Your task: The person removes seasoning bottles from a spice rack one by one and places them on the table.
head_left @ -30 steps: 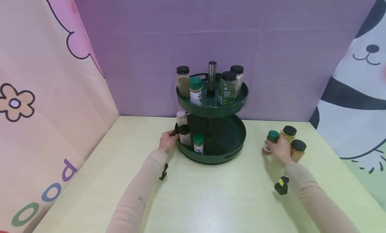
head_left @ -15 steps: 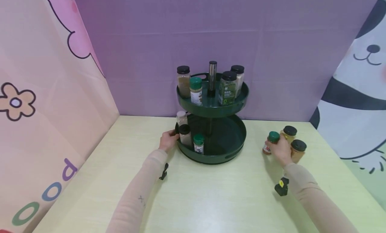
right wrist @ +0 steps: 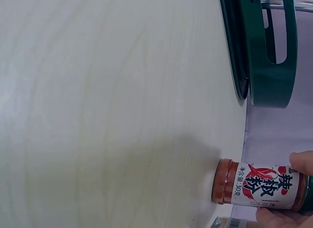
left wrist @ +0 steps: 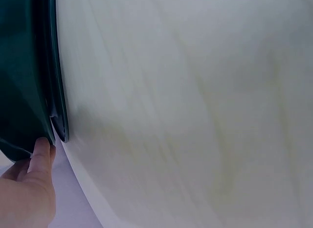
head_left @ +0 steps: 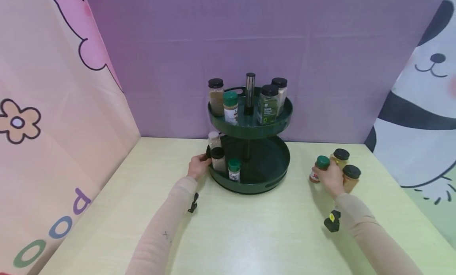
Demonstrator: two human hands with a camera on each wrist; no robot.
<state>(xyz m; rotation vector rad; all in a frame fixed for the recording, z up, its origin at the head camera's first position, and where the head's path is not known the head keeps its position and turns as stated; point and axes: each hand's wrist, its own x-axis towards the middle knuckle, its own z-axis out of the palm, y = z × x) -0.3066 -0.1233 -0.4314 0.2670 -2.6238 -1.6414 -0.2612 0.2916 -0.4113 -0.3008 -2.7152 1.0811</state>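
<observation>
A dark green two-tier rotating spice rack stands on the table. At its left side my left hand grips the wall of the lower tier; in the left wrist view the thumb lies against the green wall. To the right of the rack, my right hand holds a small chili powder jar between thumb and fingers. The jar has a green cap, red powder and a white label, and is upright at the table. Close by that hand are two black-capped spice jars, one partly hidden behind it.
On the upper tier stand several spice jars around a metal center post. The lower tier carries a black-capped jar, a pale-capped jar and a green-capped jar at its left. A purple backdrop closes off the back.
</observation>
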